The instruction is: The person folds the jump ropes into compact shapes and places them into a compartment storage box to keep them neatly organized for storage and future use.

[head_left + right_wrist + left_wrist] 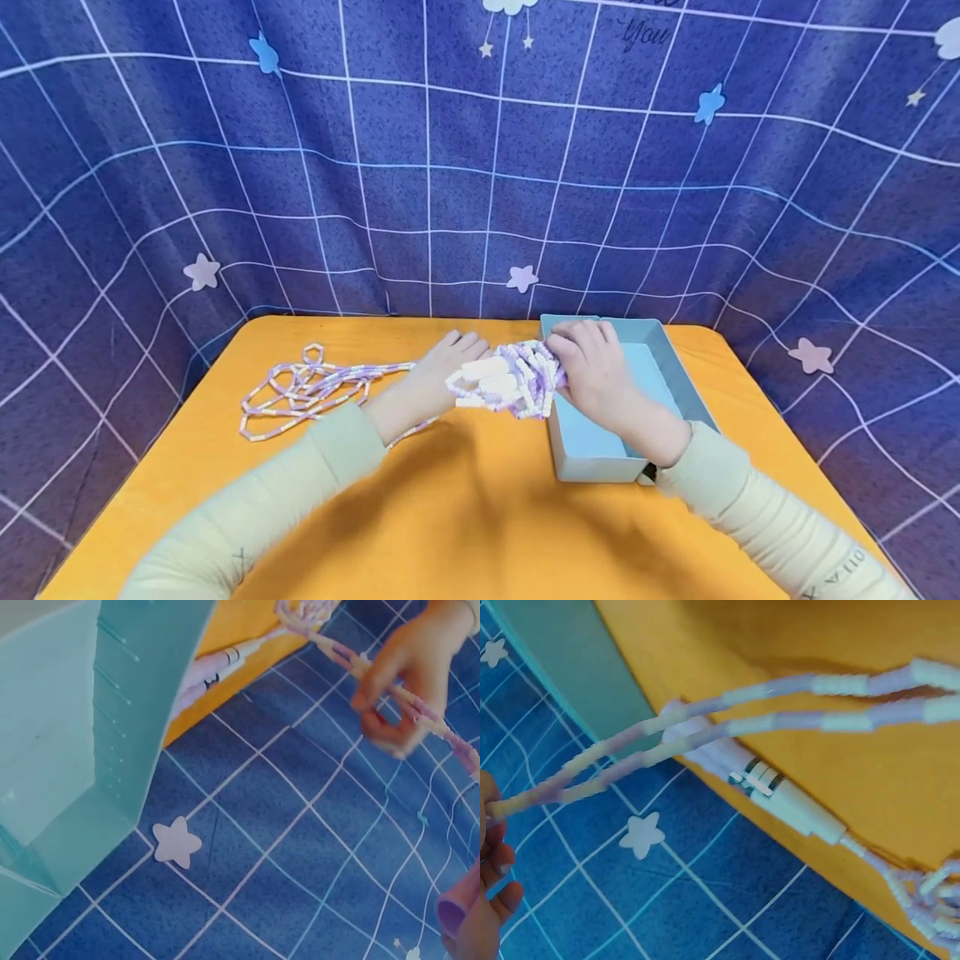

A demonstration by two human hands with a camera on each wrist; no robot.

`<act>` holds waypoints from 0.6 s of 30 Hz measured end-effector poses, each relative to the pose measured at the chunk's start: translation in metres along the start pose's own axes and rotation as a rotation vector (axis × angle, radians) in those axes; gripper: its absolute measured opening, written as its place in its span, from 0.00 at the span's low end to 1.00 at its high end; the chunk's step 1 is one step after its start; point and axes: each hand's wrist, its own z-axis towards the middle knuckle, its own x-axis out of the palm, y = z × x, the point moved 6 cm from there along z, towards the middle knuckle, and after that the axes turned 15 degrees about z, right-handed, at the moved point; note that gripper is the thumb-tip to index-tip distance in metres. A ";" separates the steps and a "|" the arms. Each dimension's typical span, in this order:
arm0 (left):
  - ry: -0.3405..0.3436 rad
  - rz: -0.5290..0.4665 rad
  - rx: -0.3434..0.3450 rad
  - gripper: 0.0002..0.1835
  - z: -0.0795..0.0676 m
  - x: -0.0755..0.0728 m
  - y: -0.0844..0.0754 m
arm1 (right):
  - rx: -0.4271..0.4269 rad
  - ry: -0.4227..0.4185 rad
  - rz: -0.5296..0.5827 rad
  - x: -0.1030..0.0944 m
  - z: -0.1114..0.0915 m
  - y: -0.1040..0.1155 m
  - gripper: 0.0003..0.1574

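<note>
A coiled bundle of white-and-purple beaded jump rope (528,379) hangs between my two hands. My right hand (596,367) grips the bundle's right end, over the left side of the blue box. In the right wrist view its fingers are mostly cut off beside a purple handle (454,911). My left hand (442,371) is at the bundle's left end; in the right wrist view it pinches a beaded length. Two strands (795,682) cross the left wrist view to a cropped hand. More beaded rope (307,392) lies in loose loops at the left of the table.
The light-blue open box (600,468) stands at the right of the orange table (465,517). Purple-and-white handles (727,761) lie on the table near the box, joined to the loose rope. A blue grid-patterned curtain (465,200) hangs behind and around the sides.
</note>
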 end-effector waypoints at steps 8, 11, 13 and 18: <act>-0.006 0.047 -0.018 0.08 -0.011 -0.004 -0.010 | 0.096 0.026 -0.054 -0.003 0.005 -0.012 0.12; 0.040 -0.008 -0.065 0.08 -0.014 -0.008 -0.011 | 0.131 0.033 -0.073 -0.004 0.003 -0.016 0.14; 0.055 -0.002 -0.065 0.07 -0.018 -0.012 -0.014 | 0.156 0.035 -0.090 -0.005 0.001 -0.019 0.15; 0.016 -0.022 -0.058 0.06 -0.026 -0.027 -0.020 | 0.242 0.034 -0.145 -0.007 -0.006 -0.029 0.20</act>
